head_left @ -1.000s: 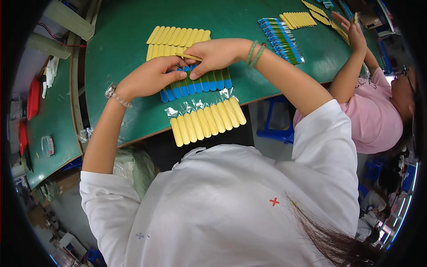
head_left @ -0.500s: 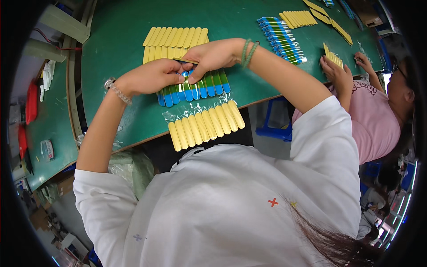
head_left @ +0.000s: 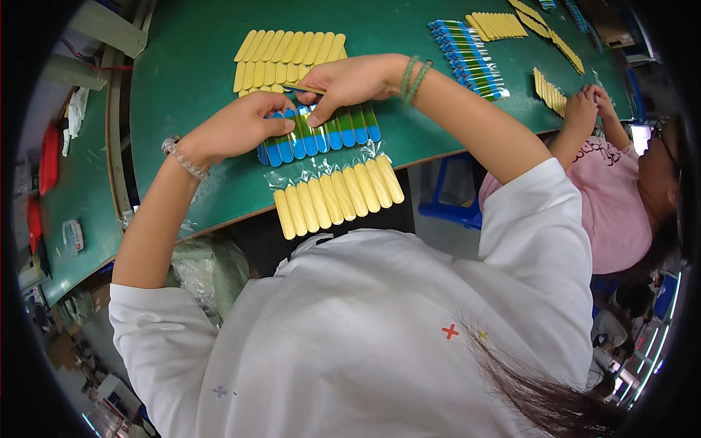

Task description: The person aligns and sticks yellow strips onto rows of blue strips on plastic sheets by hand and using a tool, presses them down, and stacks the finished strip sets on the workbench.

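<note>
A row of blue-and-green nail files [head_left: 307, 139] in clear wrap lies at the table's front, under both hands. My left hand [head_left: 237, 124] is closed at the row's left part, its thumb and fingers pinching an upper end. My right hand [head_left: 350, 82] is closed beside it, thumb on the middle of the row. Between its fingers is a thin flat stick [head_left: 301, 89], seen nearly edge-on, pointing left. A row of yellow nail files [head_left: 336, 197] in clear wrap hangs over the table edge, nearest me. More yellow nail files [head_left: 292, 47] lie in overlapping rows beyond my hands.
The green table [head_left: 193, 55] bears another blue-and-green row [head_left: 467, 58] and several yellow rows [head_left: 496, 25] at the far right. A co-worker in a pink shirt [head_left: 606, 204] sits at the right, hands near a yellow row [head_left: 549, 93]. A blue stool [head_left: 453, 193] stands below the table edge.
My hands have drawn slightly apart over the blue-and-green row, showing more of its upper ends. The co-worker's hands have left the yellow row and come together beside it.
</note>
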Available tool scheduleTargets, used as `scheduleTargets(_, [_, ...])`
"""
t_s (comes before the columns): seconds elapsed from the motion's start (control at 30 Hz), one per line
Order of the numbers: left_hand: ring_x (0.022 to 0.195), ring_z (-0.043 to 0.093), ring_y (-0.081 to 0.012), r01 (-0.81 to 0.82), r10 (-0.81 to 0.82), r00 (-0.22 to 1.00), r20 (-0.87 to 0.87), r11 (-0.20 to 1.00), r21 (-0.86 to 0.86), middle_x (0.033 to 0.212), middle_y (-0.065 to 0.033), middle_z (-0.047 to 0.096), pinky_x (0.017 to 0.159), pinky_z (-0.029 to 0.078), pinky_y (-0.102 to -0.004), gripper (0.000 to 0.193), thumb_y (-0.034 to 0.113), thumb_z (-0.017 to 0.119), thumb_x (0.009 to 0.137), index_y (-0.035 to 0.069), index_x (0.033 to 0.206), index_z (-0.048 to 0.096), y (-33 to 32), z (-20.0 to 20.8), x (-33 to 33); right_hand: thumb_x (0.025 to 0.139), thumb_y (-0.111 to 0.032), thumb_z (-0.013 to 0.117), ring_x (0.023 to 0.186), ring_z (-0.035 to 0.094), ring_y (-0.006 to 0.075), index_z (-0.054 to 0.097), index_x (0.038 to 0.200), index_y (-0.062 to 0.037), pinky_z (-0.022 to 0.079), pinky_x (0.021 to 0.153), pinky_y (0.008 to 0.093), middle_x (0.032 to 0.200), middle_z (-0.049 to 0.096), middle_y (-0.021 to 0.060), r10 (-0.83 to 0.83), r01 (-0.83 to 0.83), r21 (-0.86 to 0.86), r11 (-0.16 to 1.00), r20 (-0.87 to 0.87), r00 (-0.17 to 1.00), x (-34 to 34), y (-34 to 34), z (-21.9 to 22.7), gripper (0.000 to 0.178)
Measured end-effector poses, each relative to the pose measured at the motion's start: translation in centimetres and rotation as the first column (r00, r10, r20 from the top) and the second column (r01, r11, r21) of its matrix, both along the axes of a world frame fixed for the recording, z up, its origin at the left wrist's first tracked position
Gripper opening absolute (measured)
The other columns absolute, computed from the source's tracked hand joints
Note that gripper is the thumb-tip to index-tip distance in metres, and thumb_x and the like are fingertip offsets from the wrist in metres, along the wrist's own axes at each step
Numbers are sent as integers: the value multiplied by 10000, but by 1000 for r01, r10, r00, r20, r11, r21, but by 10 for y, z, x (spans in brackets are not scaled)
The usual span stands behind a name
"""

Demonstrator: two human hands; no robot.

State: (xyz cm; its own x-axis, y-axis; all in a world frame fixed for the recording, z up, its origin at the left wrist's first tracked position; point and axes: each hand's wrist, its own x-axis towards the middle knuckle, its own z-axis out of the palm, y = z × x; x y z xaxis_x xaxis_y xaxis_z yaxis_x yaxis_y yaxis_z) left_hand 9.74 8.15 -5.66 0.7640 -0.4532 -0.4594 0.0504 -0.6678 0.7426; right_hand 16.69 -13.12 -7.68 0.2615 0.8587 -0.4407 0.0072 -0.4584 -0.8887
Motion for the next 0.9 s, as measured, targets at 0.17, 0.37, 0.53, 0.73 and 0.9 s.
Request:
scheduleTargets(0.17, [760,535,-80,-55,34,990,-136,986,-157,847,-25,611,682,444,-262,260,204,648,921,23,1107,632,1,-1,4,894,-164,687,787,509,44,475,846,-79,460,724,245,825,530,-48,23,-22,-16,1000,42,999,0,1,-6,234])
scheduleTargets(0.37, [664,511,-17,-265,246,959,-144,954,-139,713,57,600,602,401,-199,273,160,653,937,69,1186,590,7,8,-18,867,-249,740,757,529,66,429,795,-86,450,678,271,787,548,-25,-64,66,5,998,305,950,-10,-11,9,359])
scheduleTargets(0.53, [748,590,-62,-208,206,978,-24,974,-95,871,-49,681,647,462,-237,305,204,683,919,76,1188,621,10,-1,-18,816,-294,804,750,594,123,512,838,-50,476,673,282,783,604,48,-177,128,126,984,568,803,-23,-24,7,381])
scheduleTargets(0.73, [1235,500,-252,70,-398,632,665,884,463,1390,-137,488,1044,358,-423,570,268,729,838,93,1358,573,20,14,-60,763,-269,820,1082,647,251,633,1202,-77,437,1037,388,1159,679,94,-452,226,393,891,802,391,-79,-68,19,515])
scheduleTargets(0.9, [1186,548,-242,126,-507,467,725,849,512,1270,-91,604,1030,367,-452,485,279,725,808,72,1237,632,20,13,-57,792,-174,726,1080,640,272,608,1082,-55,428,1079,445,1084,688,107,-313,85,302,950,924,217,-92,-74,-14,335])
